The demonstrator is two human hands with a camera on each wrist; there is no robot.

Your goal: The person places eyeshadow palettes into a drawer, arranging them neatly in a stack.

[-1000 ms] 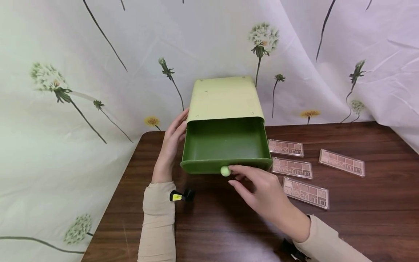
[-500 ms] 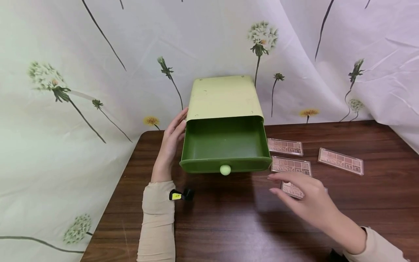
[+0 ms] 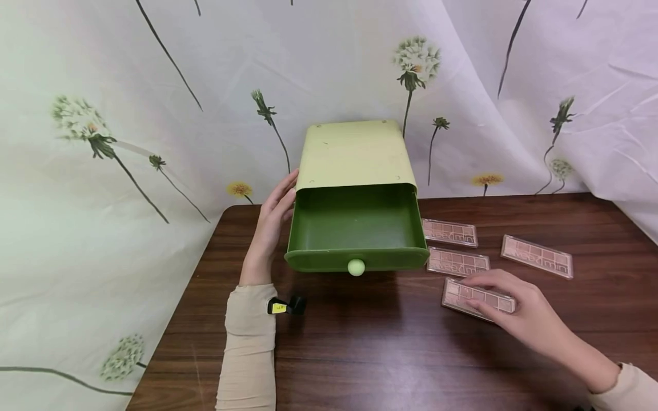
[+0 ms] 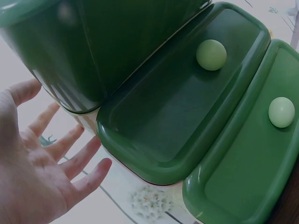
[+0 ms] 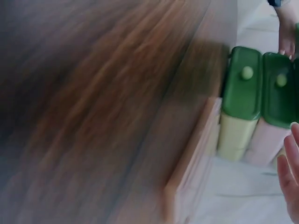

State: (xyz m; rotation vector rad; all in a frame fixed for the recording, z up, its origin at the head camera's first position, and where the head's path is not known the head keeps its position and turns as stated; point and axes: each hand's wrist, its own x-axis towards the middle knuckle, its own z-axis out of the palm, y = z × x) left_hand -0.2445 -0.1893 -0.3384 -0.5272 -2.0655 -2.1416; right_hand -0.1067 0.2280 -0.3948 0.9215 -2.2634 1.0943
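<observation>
We see four flat rectangular makeup palettes with clear lids and rows of pinkish pans lying on a dark brown wood-grain table (image 3: 334, 354). Three line up to the right of the cabinet – the farthest palette (image 3: 449, 233), the middle palette (image 3: 457, 262) and the nearest palette (image 3: 480, 296) – and the fourth palette (image 3: 537, 256) lies farther right, by itself.

Our right hand (image 3: 529, 314) is over the nearest palette, thumb and index finger held apart in a moderately wide gap above its face; we cannot tell whether they touch it, and no grip on it shows. Our left hand (image 3: 271, 222) lies along the left side of one pale yellow-topped storage cabinet (image 3: 354, 154), its fingers spread wide and holding nothing.

We count three glossy green drawers in the cabinet. The top drawer (image 3: 308, 261) is pulled out, its green interior bare, with one round pale green knob (image 3: 356, 267) on its front. The two lower ones – the middle drawer (image 4: 154, 130) and the bottom drawer (image 4: 243, 172) – are pushed in, each with one such knob. Behind hangs one white cloth (image 3: 205, 57) printed with dandelions, two of them yellow.
</observation>
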